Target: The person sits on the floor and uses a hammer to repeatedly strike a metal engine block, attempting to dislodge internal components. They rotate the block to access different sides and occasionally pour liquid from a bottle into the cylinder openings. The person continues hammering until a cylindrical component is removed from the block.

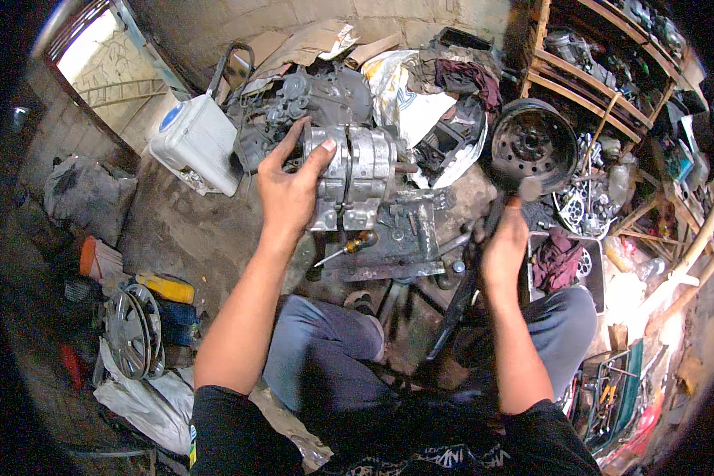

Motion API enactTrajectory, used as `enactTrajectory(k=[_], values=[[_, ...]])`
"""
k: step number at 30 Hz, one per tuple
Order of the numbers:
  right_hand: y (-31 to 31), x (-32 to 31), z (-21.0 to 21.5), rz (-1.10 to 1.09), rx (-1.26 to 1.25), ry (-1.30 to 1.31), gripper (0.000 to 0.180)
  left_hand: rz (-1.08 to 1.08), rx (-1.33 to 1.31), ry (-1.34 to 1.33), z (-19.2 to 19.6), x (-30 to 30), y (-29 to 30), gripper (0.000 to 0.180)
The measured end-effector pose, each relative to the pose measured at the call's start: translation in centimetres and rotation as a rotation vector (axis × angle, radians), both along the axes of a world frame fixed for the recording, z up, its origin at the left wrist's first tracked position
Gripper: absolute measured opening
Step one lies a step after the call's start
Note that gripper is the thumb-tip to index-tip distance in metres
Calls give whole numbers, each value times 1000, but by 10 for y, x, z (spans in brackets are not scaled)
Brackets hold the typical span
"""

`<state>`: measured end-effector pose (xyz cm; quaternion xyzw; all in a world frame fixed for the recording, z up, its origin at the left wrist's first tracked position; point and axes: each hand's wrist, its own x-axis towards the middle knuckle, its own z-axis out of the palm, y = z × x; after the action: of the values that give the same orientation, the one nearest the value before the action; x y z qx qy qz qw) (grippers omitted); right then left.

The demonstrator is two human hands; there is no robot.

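My left hand (288, 182) grips the left end of a silver metal casing (361, 163), thumb on top and fingers over its far side. The casing is ribbed, with a dark gap between its two halves, and rests on a greasy metal work stand (412, 230). My right hand (504, 254) is closed round the handle of a hammer (529, 189), held up to the right of the casing; hand and head are blurred by motion. A screwdriver (357, 243) with a yellow and black handle lies on the stand, near the casing's lower edge.
A black steel wheel (534, 143) stands beyond my right hand. Behind the casing are a dark engine (325, 95) and a white sack (408, 87). At left stand a white jug (194, 139) and wheel covers (135, 329). A green toolbox (631, 397) sits lower right.
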<state>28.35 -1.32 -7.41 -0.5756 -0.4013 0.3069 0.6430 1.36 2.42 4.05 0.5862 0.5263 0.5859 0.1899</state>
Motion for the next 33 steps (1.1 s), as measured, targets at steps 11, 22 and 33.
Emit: enactTrajectory(k=[11, 22, 33], values=[[39, 78, -25, -207, -453, 1745, 26, -101, -122, -289, 0, 9, -4, 58], [17, 58, -45, 218, -356, 1168, 14, -212, -129, -302, -3, 26, 5, 59], [-22, -4, 73, 394, -99, 457, 37, -315, 221, 195, -3, 46, -3, 74]])
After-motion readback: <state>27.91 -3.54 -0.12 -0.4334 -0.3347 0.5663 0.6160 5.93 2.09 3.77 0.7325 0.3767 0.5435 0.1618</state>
